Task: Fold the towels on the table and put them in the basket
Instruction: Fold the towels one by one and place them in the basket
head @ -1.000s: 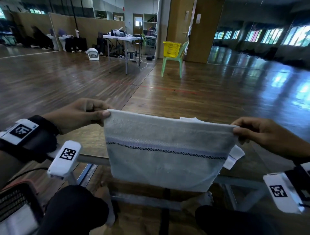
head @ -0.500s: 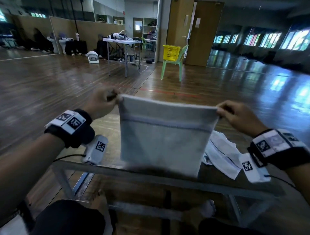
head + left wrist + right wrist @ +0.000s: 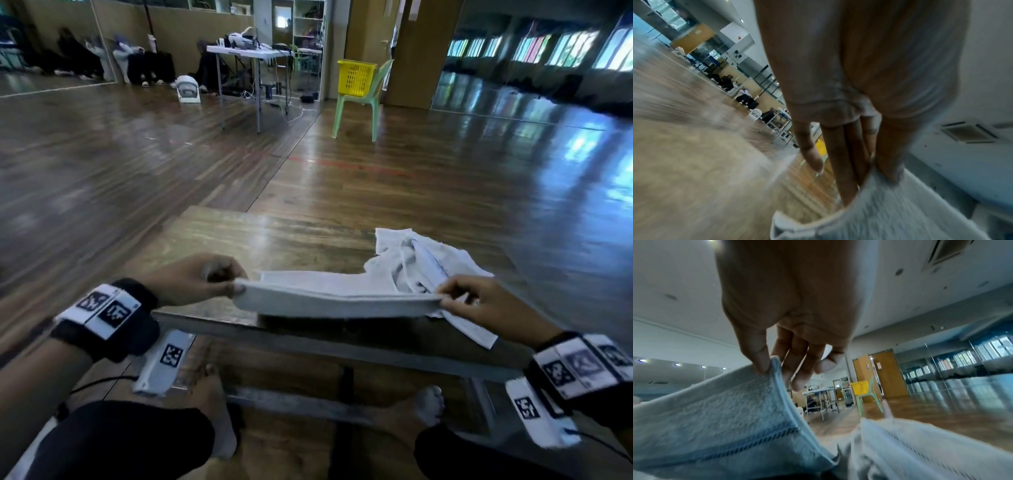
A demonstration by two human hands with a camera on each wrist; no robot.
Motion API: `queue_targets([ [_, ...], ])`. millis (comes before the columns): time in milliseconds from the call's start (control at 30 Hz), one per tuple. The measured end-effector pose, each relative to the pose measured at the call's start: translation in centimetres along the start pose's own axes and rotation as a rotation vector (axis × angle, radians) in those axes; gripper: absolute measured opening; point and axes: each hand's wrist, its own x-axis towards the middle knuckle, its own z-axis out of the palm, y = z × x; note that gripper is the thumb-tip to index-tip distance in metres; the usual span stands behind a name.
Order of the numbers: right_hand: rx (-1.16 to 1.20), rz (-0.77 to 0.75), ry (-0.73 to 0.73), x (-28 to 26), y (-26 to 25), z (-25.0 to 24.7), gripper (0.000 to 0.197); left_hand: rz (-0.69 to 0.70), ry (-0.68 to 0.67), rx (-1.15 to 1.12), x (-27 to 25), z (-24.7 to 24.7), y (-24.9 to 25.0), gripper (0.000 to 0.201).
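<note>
A pale folded towel [image 3: 329, 294] stretches low over the near edge of the wooden table [image 3: 246, 240]. My left hand [image 3: 236, 286] pinches its left corner, seen blurred against the cloth [image 3: 890, 211] in the left wrist view. My right hand [image 3: 443, 298] pinches the right corner; thumb and fingers clamp the hem of the towel [image 3: 715, 418] in the right wrist view. A second, crumpled white towel [image 3: 418, 263] lies on the table behind my right hand, and shows as crumpled towel [image 3: 920, 451] at lower right. A yellow basket [image 3: 356, 78] sits on a green chair [image 3: 359, 106] far across the floor.
A white folding table [image 3: 250, 54] with gear and cables stands at the back, with people seated along the far wall. The table's metal frame [image 3: 342, 346] runs just below the towel. My knees and bare feet are under it.
The towel hung upright between my hands before. Both hands have come down and forward, and it now lies nearly flat at the table's near edge.
</note>
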Motion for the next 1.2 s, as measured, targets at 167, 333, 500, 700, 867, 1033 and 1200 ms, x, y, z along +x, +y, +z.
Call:
queue_targets([
  [167, 0.025, 0.101, -0.158, -1.9, 3.0, 5.3, 0.015, -0.065, -0.052, -0.046, 0.2, 4.7, -4.6, 0.061],
  [333, 0.060, 0.219, -0.096, 0.0, 5.1, 8.0, 0.011, -0.136, 0.078, -0.018, 1.9, 7.3, -6.9, 0.016],
  [500, 0.110, 0.300, 0.048, 3.4, 6.7, 9.0, 0.009, -0.122, 0.236, 0.014, 4.9, 7.6, -7.9, 0.003],
  [700, 0.112, 0.377, 0.050, 7.9, 7.7, 9.3, 0.006, -0.171, 0.253, 0.061, 8.8, 7.0, -8.9, 0.008],
  [867, -0.018, 0.388, -0.040, 10.2, 9.4, 10.0, 0.008, -0.202, 0.201, 0.215, 11.1, 7.4, -10.0, 0.017],
  [1033, -0.091, 0.376, -0.137, 10.7, 10.1, 10.3, 0.004, -0.200, 0.118, 0.289, 12.2, 7.2, -10.7, 0.017],
  [1200, -0.156, 0.328, -0.165, 10.4, 10.6, 10.8, 0.011, -0.211, 0.036, 0.397, 12.5, 7.3, -10.7, 0.014],
])
